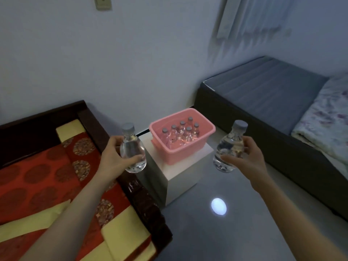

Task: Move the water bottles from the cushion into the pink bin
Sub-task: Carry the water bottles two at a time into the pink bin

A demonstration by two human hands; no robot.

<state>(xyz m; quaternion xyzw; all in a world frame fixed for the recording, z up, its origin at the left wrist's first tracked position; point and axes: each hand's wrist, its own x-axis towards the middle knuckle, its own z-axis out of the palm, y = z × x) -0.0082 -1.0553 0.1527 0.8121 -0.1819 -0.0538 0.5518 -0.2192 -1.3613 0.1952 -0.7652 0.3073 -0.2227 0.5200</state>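
My left hand (116,157) grips a clear water bottle (131,147) with a grey cap, held upright in the air just left of the pink bin (169,157). My right hand (244,157) grips a second clear bottle (230,147), tilted slightly, to the right of the bin. Several bottles (180,133) stand upright inside the bin, which sits on a white box (178,176). The red and yellow cushion (56,176) lies at the left on a dark wooden seat; no bottle shows on it.
A dark wooden frame (143,200) edges the cushion. A bed with a grey mattress (263,91) and a floral blanket (323,119) runs along the right. Grey glossy floor (216,223) with a light reflection lies between them. A wall stands behind the bin.
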